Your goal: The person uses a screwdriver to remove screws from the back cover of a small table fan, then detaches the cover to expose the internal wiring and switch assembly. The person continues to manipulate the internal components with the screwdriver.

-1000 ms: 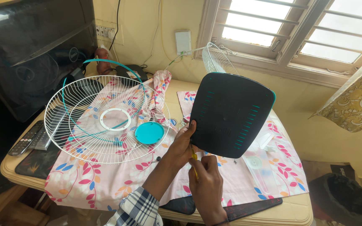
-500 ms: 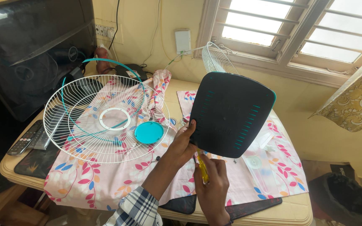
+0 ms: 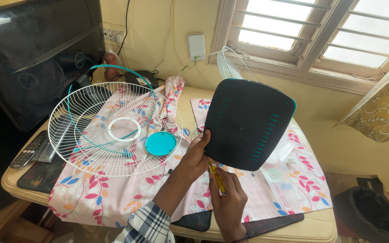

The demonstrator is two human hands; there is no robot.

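Note:
My left hand grips the lower left edge of a dark, squarish fan base with teal slots, held tilted up with its underside facing me. My right hand holds a yellow-handled screwdriver just below that edge, its tip pointing up toward the base. A white wire fan guard with a teal rim lies to the left on a floral cloth. A round teal cap rests on the guard's right side.
A second wire guard leans on the window sill. A clear fan blade lies on the cloth at right. A large dark monitor stands at left, remotes by the table edge. A black bin sits on the floor at right.
My right hand has shifted slightly lower and right, bringing the yellow screwdriver into clearer view under the base. The base and my left hand have stayed put.

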